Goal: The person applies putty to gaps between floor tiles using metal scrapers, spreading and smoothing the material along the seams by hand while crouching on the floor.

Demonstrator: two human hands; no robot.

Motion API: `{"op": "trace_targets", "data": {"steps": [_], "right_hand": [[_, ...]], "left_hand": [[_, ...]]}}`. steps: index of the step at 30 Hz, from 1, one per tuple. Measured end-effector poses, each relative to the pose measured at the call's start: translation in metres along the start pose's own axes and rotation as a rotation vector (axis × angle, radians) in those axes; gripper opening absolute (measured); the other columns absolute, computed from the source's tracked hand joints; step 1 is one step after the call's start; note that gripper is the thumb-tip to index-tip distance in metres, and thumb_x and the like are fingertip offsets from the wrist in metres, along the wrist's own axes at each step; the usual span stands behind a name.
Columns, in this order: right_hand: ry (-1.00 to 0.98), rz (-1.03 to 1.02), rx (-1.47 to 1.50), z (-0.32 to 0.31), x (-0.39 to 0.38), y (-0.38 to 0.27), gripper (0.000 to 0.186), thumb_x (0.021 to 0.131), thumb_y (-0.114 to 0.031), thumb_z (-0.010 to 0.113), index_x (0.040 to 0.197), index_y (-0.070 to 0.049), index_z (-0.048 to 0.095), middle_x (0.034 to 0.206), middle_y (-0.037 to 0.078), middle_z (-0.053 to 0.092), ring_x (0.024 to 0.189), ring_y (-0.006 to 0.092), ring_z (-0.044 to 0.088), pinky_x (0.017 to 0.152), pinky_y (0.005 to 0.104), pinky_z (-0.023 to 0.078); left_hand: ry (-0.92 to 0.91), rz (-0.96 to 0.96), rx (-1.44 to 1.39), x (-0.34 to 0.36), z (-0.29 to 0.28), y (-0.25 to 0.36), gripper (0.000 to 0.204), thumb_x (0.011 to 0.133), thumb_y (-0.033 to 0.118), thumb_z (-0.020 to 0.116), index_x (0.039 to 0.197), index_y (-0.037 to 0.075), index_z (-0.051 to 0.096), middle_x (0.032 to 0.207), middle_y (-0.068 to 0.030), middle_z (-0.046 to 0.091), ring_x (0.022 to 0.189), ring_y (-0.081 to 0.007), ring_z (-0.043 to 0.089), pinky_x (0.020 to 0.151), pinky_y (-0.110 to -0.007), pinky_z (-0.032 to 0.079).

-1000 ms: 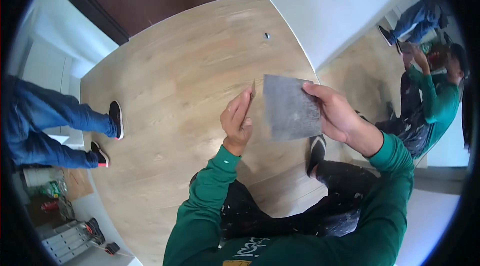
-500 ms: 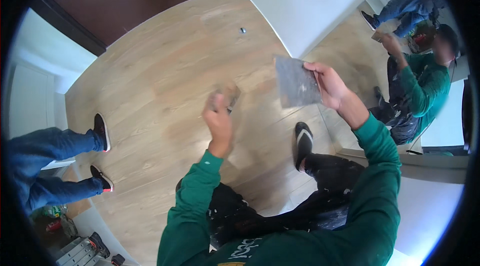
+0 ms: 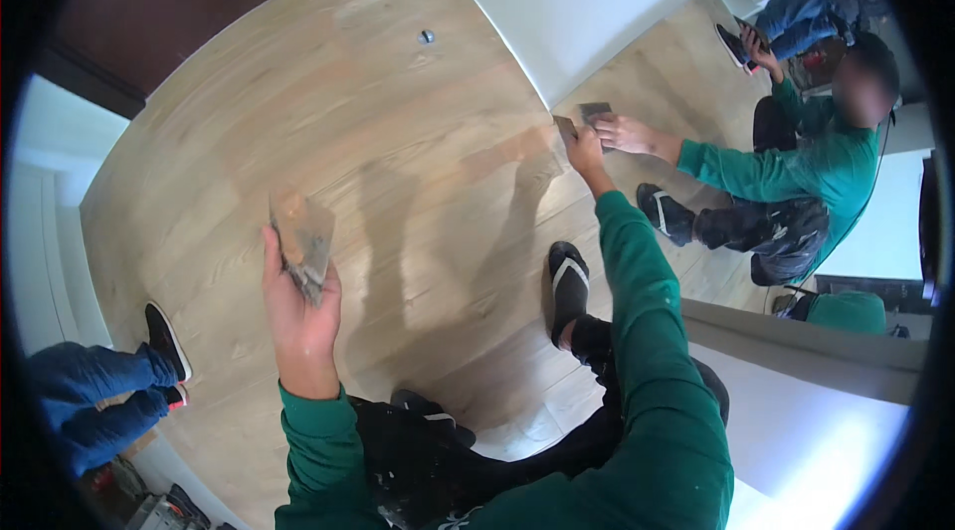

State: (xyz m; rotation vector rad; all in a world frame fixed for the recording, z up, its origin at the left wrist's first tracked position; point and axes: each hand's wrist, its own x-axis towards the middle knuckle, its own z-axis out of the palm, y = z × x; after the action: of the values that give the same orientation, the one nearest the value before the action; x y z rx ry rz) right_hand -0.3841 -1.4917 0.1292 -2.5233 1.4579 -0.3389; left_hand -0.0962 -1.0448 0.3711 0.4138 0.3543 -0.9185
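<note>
In my left hand (image 3: 303, 331), palm up with the fingers wrapped round it, is a flat scraper (image 3: 316, 243). Brownish putty is smeared over its face and grey residue sits near my fingers. My right hand (image 3: 587, 154) is stretched forward to the mirror (image 3: 657, 82), near its far edge by the white wall. It grips a second thin flat scraper (image 3: 564, 127), seen nearly edge-on. Whether that blade touches the surface, I cannot tell. The mirror repeats my hand and the blade beside it.
The wood-look floor (image 3: 418, 231) has a small round metal fitting (image 3: 426, 36). A white wall (image 3: 557, 2) meets the mirror, and a dark door (image 3: 209, 2) stands far left. Another person's jeans-clad legs (image 3: 99, 381) are at the left, above tools (image 3: 164, 510) at the lower left.
My right hand has moved forward and left, turning its scraper from face-on to nearly edge-on by the mirror. My left hand has swung left and lower with its scraper. The view has shifted.
</note>
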Motion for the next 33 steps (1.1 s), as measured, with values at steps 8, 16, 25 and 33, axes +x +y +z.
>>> {"op": "trace_targets", "data": {"steps": [8,16,25,33], "right_hand": [[-0.005,0.116,-0.141,0.051,0.012,-0.017,0.019,0.085,-0.011,0.057,0.096,-0.002,0.07,0.106,0.022,0.063,0.103,0.0402,0.062,0.087,0.0481,0.053],[-0.16,0.042,-0.21,0.046,-0.009,-0.04,0.024,0.088,-0.011,0.056,0.105,-0.004,0.069,0.116,0.017,0.058,0.111,0.0342,0.058,0.092,0.0473,0.053],[-0.02,0.133,-0.366,0.057,-0.003,-0.027,0.029,0.091,-0.012,0.053,0.115,-0.001,0.063,0.132,0.018,0.05,0.12,0.0329,0.052,0.091,0.0468,0.052],[-0.099,0.149,-0.308,0.057,-0.004,-0.029,0.027,0.09,-0.012,0.053,0.114,-0.002,0.063,0.122,0.013,0.054,0.118,0.0322,0.053,0.09,0.0485,0.052]], "left_hand": [[0.11,-0.038,0.001,0.012,0.015,-0.007,0.024,0.101,0.021,0.055,0.115,0.003,0.061,0.106,-0.0116,0.07,0.09,-0.0193,0.071,0.075,-0.029,0.062],[0.14,-0.095,-0.061,0.019,0.032,-0.012,0.023,0.101,0.022,0.056,0.109,0.002,0.062,0.1,-0.0111,0.071,0.089,-0.0198,0.071,0.076,-0.03,0.062],[0.04,-0.13,-0.121,0.02,0.017,-0.014,0.035,0.103,0.02,0.05,0.134,0.003,0.052,0.129,-0.0109,0.063,0.109,-0.0208,0.066,0.082,-0.03,0.06],[-0.004,-0.164,-0.12,0.016,0.014,-0.016,0.036,0.102,0.018,0.051,0.135,0.003,0.051,0.128,-0.0115,0.063,0.109,-0.0212,0.066,0.082,-0.029,0.06]]}}
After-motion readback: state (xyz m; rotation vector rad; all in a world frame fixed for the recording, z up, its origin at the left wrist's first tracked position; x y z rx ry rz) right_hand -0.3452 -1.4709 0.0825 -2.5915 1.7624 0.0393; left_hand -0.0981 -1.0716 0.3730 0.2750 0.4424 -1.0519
